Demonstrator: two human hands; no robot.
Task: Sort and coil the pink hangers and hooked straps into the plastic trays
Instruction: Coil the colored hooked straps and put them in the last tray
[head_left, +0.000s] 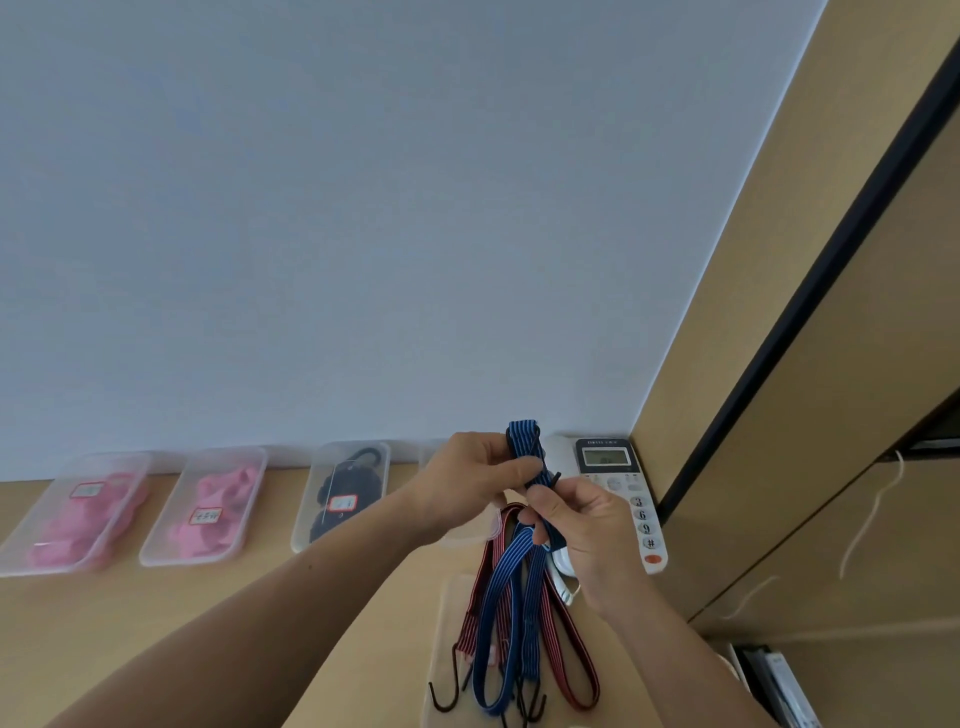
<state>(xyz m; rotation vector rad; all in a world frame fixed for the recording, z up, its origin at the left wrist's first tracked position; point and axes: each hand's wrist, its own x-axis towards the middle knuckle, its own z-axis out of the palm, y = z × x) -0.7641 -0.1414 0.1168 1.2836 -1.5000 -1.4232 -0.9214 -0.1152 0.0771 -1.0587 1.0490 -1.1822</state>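
Blue strap (525, 447) is held up over the desk (156, 623), between both hands. Its top section is folded into a short bundle. The bundle is gripped by the left hand (467, 480), fingers curled round it. Just below, the strap is pinched by the right hand (592, 519), thumb against curled fingers, with a dark hook end (556, 477) poking out between the two hands.

The rest of the blue strap trails down in long loose loops, tangled with red straps (576, 670). Black hooks (447, 699) are seen at the bottom ends. Whether those tails lie flat or hang free cannot be told.

Step judged: coiling of the blue strap, early, with only a few folds taken up and most of the length left.

Next move needs:
- slack fed up by the right hand and the bundle kept tight by the left;
- blue loops drawn clear of the red ones, as hooks are likely to snag;
- the end hook used to lock the coil, then the coil dropped in a tray.

A clear tray (480, 535) sits right behind the hands, mostly hidden, contents not visible. To its left is a tray (345, 493) with dark coiled items. Further left are two trays (78, 514) (208, 506) holding pink items, presumably the hangers. A desk phone (608, 460) stands just right of the hands.
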